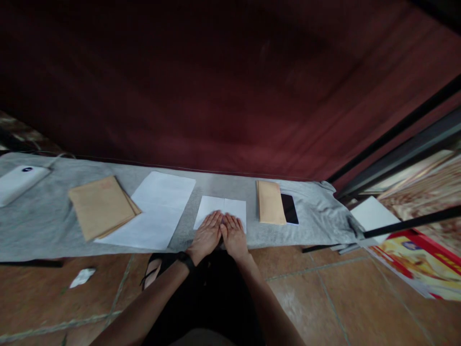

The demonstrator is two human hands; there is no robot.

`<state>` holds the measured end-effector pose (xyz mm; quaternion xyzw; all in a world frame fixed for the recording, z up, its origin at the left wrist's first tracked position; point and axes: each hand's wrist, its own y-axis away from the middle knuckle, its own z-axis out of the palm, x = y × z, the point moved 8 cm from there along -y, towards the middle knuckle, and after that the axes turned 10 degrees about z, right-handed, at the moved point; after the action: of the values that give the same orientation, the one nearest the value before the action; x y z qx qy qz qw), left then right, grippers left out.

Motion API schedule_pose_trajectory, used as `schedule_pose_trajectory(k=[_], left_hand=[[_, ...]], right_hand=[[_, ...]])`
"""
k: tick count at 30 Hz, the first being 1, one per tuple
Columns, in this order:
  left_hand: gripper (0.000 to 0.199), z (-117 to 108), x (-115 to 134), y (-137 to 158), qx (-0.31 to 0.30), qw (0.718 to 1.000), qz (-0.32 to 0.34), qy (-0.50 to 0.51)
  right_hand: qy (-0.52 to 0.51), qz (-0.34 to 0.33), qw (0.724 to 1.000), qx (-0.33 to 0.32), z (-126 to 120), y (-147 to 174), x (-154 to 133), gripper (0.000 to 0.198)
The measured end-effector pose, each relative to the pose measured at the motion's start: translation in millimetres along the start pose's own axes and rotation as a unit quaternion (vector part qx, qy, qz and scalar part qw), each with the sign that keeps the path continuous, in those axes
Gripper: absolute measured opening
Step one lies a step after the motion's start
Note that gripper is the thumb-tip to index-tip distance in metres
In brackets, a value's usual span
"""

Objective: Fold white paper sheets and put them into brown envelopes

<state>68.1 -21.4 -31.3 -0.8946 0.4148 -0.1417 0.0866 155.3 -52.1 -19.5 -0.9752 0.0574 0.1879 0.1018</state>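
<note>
With both forearms angled in from the table's near edge, L hand (208, 235) and R hand (234, 235) lie palm-down side by side on a small white sheet (212, 204), thumbs meeting or nearly so. Fingers on each are straight, held together, pointing to the far edge; nothing looks pinched btwn them. Wrists sit at approx. the near edge, L one w/ a dark wristband (186, 261). Sheet is flat nr the middle of the table (313, 221), a bit closer to the near edge, w/ a crease line showing at its top.

Just L of it, a large white sheet (158, 204) spans most of the depth, far edge to near edge; brown envelopes (103, 206) in a stack overlap its L side. White device (21, 183) w/ a cable is at the table's L end. On the R side, a brown envelope (272, 202) lies beside a dark phone (290, 209); can't tell if they overlap. Beyond the far edge: dark red cloth (223, 96). Below the R end: red-and-yellow box (421, 264).
</note>
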Motion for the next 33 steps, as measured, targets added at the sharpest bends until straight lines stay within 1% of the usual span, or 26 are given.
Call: schedule_pose_trajectory(k=[2,8,12,15,19,21,23,25,26,30,33], left_hand=[[0.055,2,-4,0,0.004,1.000,-0.003,-0.001],[0.058,2,-19,0,0.015,0.999,-0.042,-0.017],[0.060,-1,-30,0,0.029,0.998,-0.059,-0.018],[0.060,-4,-36,0,0.026,0.997,-0.071,-0.019],[0.058,-11,-37,-3,0.025,0.996,-0.082,-0.019],[0.056,-15,-29,-5,0.028,0.998,-0.055,-0.002],[0.053,-17,-15,-1,0.022,0.999,0.002,0.026],[0.050,-18,-1,10,0.011,0.997,0.054,0.048],[0.049,-19,3,18,0.009,0.996,0.068,0.053],[0.049,-20,4,48,0.009,0.997,0.069,0.036],[0.051,-17,0,50,0.000,0.998,0.065,0.023]], right_hand=[[0.007,0.003,1.000,0.004,4,-2,3,0.045],[0.027,0.013,0.999,0.018,8,-8,13,0.046],[0.032,0.021,0.999,0.028,6,-11,21,0.046],[0.034,0.025,0.999,0.031,6,-11,24,0.046],[0.035,0.026,0.998,0.033,6,-10,24,0.047],[0.035,0.026,0.998,0.036,5,-10,24,0.047],[0.036,0.024,0.998,0.036,5,-10,23,0.047],[0.036,0.022,0.999,0.035,5,-10,23,0.047],[0.034,0.022,0.999,0.034,6,-10,24,0.047],[0.027,0.029,0.999,0.036,7,-10,25,0.048],[0.023,0.032,0.999,0.033,7,-10,25,0.048]])
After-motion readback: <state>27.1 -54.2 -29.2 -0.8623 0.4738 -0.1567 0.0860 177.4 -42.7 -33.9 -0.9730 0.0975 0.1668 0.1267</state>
